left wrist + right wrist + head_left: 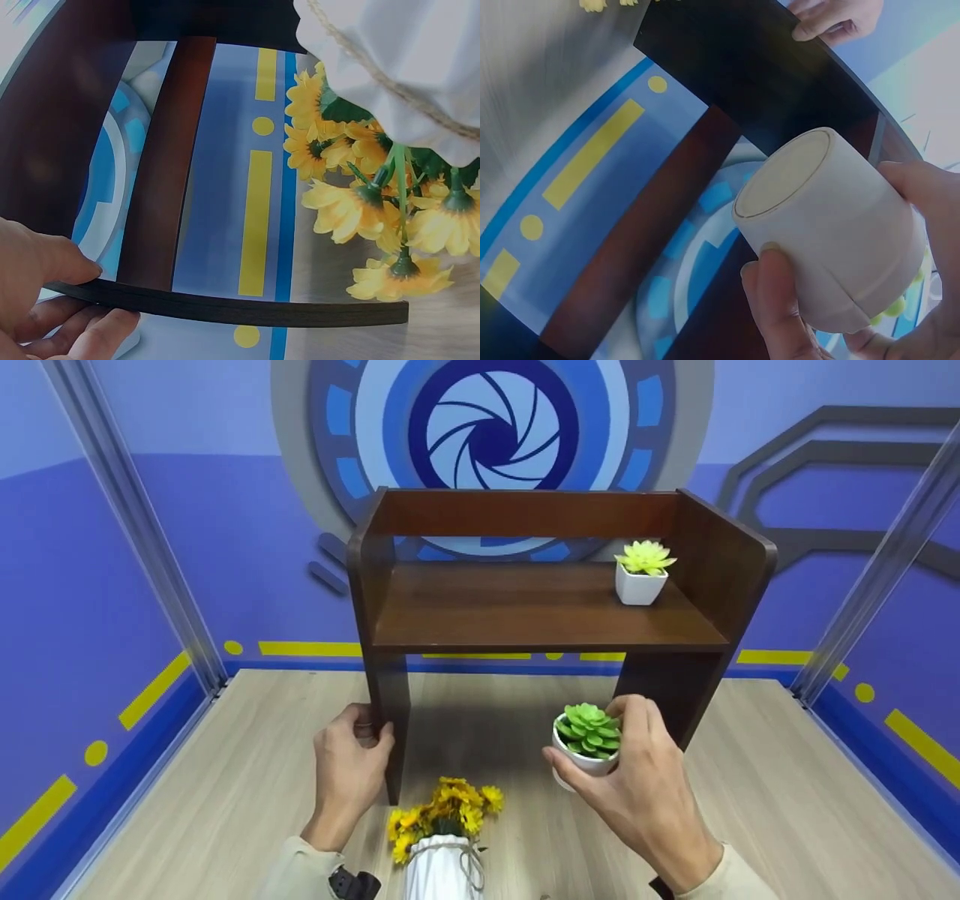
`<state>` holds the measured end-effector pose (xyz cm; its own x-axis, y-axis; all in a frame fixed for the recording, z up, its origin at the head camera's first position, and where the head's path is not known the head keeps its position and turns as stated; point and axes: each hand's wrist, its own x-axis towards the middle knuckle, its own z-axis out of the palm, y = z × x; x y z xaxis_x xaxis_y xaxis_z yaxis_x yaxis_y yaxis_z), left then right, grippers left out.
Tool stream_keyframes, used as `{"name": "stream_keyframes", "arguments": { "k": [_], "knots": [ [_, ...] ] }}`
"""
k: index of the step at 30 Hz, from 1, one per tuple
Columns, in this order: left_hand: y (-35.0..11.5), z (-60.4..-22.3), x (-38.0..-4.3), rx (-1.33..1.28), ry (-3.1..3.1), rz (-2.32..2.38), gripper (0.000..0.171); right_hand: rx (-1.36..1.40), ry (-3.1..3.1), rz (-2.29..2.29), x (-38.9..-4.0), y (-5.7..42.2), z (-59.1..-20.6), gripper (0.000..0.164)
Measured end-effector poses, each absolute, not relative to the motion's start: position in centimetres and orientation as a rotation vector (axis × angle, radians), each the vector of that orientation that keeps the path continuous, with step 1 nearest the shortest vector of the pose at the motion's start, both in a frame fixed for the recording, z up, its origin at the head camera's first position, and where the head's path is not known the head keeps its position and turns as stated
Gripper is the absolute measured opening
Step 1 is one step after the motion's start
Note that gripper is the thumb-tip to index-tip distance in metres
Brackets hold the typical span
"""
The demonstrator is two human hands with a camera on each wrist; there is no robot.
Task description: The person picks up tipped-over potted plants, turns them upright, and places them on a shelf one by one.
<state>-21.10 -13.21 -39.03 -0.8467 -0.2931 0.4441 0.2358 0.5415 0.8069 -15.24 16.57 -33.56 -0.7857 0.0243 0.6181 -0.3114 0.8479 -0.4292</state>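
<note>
My right hand (641,776) grips a round white pot (829,225) holding a green succulent (589,730), lifted in front of the shelf's lower opening. In the right wrist view the pot's underside faces the camera. My left hand (351,769) pinches the front edge of the left side panel (247,306) of a dark brown wooden shelf (540,607), thumb on one face and fingers on the other. On the upper board, near the right panel, stands a square white pot (639,587) with a yellow-green succulent (646,558).
A white ribbed vase (444,870) tied with twine stands at the table's near side, holding yellow flowers (450,806). Blue printed walls (217,547) and metal corner posts (142,525) surround the light wooden table (247,780).
</note>
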Motion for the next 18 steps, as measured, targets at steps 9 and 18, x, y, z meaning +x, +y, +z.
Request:
{"name": "stream_keyframes", "arguments": {
  "k": [9,18],
  "knots": [
    [-13.3,-39.1,-21.1,0.050,-2.250,-1.293,0.018,0.248,-2.331,0.704,-15.8,16.7,-32.1,0.074],
    [-13.3,-39.0,-21.2,0.045,-2.248,-1.299,0.015,0.277,-2.261,0.697,-16.3,17.0,-30.1,0.073]
  ]
}}
